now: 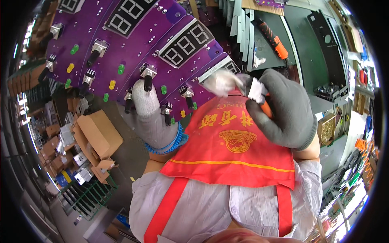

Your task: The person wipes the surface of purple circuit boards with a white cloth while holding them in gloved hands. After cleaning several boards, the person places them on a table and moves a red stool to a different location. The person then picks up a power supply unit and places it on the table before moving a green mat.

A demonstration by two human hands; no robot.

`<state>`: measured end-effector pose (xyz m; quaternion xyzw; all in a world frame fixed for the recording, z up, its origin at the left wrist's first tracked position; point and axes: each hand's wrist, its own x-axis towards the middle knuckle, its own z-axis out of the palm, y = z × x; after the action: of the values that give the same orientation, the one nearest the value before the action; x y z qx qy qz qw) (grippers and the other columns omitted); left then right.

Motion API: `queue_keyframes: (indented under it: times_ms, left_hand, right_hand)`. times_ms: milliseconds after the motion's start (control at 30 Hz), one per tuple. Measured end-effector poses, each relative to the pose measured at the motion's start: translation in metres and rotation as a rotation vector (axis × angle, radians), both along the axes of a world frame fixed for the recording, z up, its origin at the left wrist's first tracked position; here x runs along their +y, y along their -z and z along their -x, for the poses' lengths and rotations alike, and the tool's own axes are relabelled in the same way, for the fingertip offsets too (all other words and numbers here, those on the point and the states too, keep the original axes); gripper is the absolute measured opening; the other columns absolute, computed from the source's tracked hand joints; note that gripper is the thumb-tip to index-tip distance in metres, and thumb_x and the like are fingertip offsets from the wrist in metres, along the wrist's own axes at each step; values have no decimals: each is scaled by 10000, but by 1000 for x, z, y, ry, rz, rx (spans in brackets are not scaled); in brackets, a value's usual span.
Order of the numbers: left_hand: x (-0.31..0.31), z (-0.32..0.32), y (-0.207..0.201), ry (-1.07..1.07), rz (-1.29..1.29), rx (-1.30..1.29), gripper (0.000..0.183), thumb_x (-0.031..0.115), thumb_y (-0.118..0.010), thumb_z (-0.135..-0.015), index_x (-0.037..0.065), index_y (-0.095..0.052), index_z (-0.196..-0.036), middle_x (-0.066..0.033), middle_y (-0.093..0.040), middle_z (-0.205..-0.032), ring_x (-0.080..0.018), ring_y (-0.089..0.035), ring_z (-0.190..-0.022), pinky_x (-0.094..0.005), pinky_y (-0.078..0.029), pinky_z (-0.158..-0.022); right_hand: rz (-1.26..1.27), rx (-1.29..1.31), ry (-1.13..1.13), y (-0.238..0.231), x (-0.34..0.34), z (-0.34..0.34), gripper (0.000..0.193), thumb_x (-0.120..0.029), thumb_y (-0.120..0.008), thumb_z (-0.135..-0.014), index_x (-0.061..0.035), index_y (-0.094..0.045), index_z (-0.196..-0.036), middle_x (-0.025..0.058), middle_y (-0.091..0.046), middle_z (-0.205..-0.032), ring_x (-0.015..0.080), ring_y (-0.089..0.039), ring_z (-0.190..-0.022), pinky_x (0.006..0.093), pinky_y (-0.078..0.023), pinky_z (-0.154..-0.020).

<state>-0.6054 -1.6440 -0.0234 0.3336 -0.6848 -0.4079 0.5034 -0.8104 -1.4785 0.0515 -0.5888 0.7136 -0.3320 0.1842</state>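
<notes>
A large purple circuit board (133,56) fills the upper left, tilted, with several digit displays, black-shafted knobs and green and yellow lights. My left hand (156,115), in a pale glove with a blue cuff, grips its near edge; the thumb lies on top and the other fingers are hidden below. In a dark grey glove, my right hand (289,109) closes round an orange-handled tool (266,109), whose kind I cannot make out. White wadding (221,83), blurred by motion, is at the tool's far end, over the board's right corner next to the rightmost display (231,65).
On the dark green bench (291,22) at upper right lies another orange-and-black-handled tool (275,40), beside a stack of metal strips (242,32). A black metal panel (328,48) stands farther right. Cardboard boxes (99,133) and a green rack (89,196) are at lower left.
</notes>
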Motion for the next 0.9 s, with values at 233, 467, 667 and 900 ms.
queue_keyframes:
  times_ms: [233,467,667,900]
  left_hand:
    - [0,11,-16,146,-59,126,392,221,-542,-974,-60,-465,-1236,-130,-576,-1118,-169,-614,-955,-314,-547,-821]
    - [14,64,-17,-297,-135,254,430,236,-657,-886,-25,-538,-1207,-124,-603,-1111,-195,-615,-921,-344,-523,-779]
    - [-53,22,44,-81,324,-196,512,251,-631,-877,-40,-474,-1267,-171,-586,-1136,-251,-622,-923,-381,-533,-772]
    - [-34,18,31,-323,1101,-558,727,430,-687,-844,-65,-420,-1304,-211,-583,-1102,-355,-624,-924,-462,-512,-828]
  right_hand:
    - [-25,34,137,-2,0,0,259,-109,-666,-726,-17,-501,-903,162,-480,-698,385,-529,-628,410,-415,-557]
    - [-94,-47,-144,11,2,-3,185,-125,-649,-735,-71,-533,-869,119,-540,-724,319,-586,-601,380,-459,-542]
    - [-122,103,-117,-10,0,-15,273,-167,-676,-705,-99,-542,-933,81,-560,-779,275,-605,-648,409,-466,-532]
    - [-49,157,116,0,-8,15,220,-84,-667,-705,-44,-525,-868,134,-524,-696,351,-556,-614,403,-425,-554]
